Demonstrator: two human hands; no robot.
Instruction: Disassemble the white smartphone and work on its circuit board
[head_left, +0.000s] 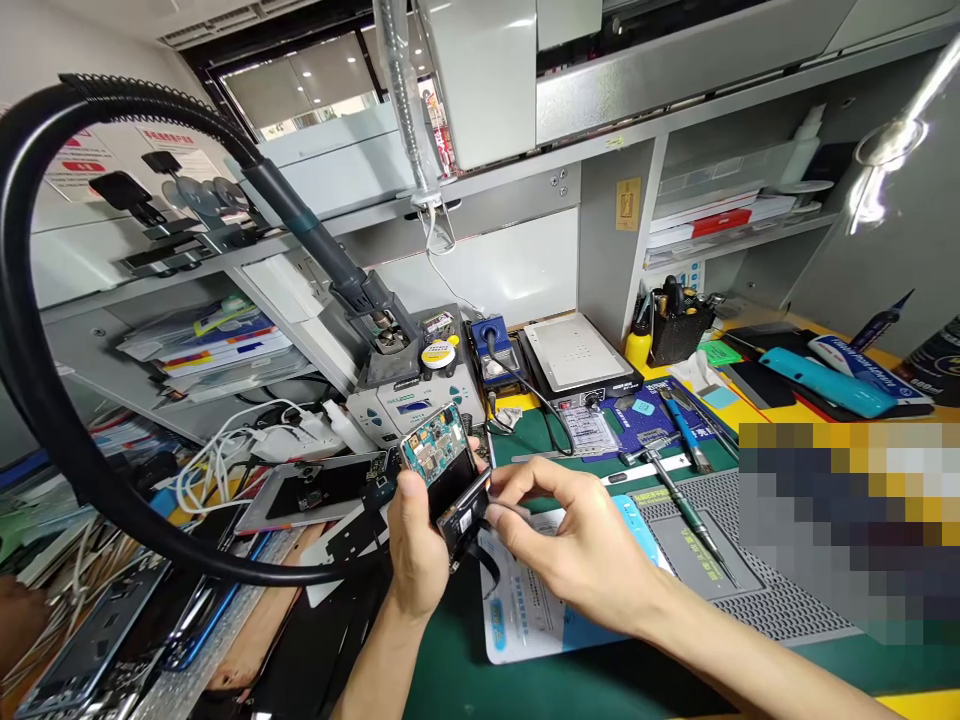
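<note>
My left hand [416, 550] is closed around an opened smartphone, its thumb on the near edge. The phone's green circuit board [439, 450] faces me at the upper end, and a black part [466, 512] with a small label sits at its right side. A black flex ribbon [484, 562] hangs below it. Thumb and index finger of my right hand [574, 525] are pinched at the right edge of that black part. What lies between these fingertips is too small to make out. Under both hands are a green mat [465, 670] and a white-and-blue printed sheet [525, 615].
A thick black hose [45, 460] arcs across the left side. Phone parts [315, 490] lie at left. A hot-air station [416, 400], a heating plate [577, 350] and a soldering holder [491, 345] stand behind. A green pen-like tool [694, 520] and brush [682, 430] lie right.
</note>
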